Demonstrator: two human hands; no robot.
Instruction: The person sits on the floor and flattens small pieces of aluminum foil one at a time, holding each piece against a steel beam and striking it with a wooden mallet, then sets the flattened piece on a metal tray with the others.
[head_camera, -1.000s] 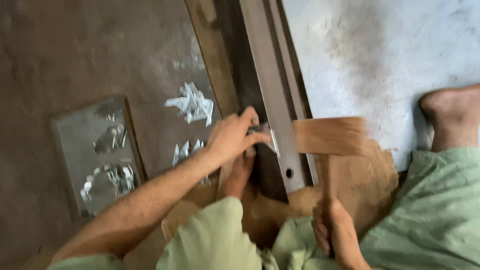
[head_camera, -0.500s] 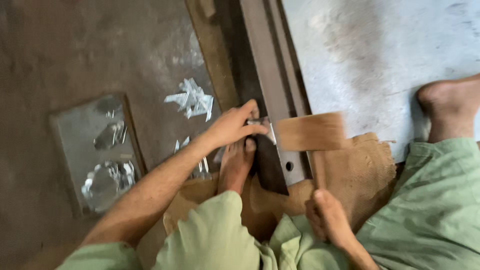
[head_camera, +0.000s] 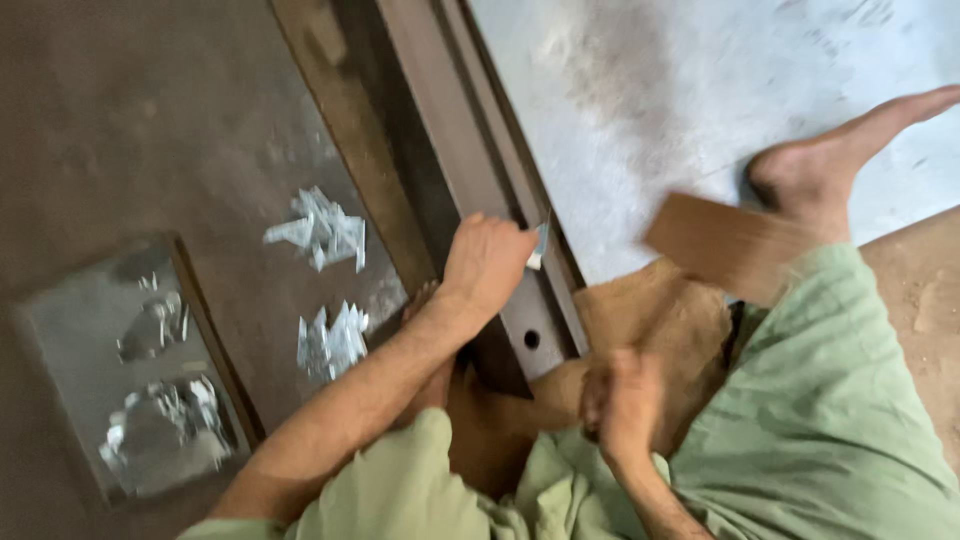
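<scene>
Metal clip (head_camera: 538, 246), small and pale, sits pinched in the left hand (head_camera: 487, 268) grip against the long steel channel (head_camera: 470, 170), just above one round hole (head_camera: 531, 339) in it. Channel runs diagonally; open grey floor (head_camera: 640, 90) lies to its right, brown floor to its left. Right hand (head_camera: 622, 400) grip is closed on the handle of one wooden mallet (head_camera: 722, 240), raised well apart from the clip. Two loose clip piles (head_camera: 322, 230) and one tray (head_camera: 60, 340) lie left. One bare foot (head_camera: 820, 165) at right.

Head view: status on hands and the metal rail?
Left hand pinning small metal piece to rail. Right hand gripping raised wooden mallet. Nothing between them.
</scene>
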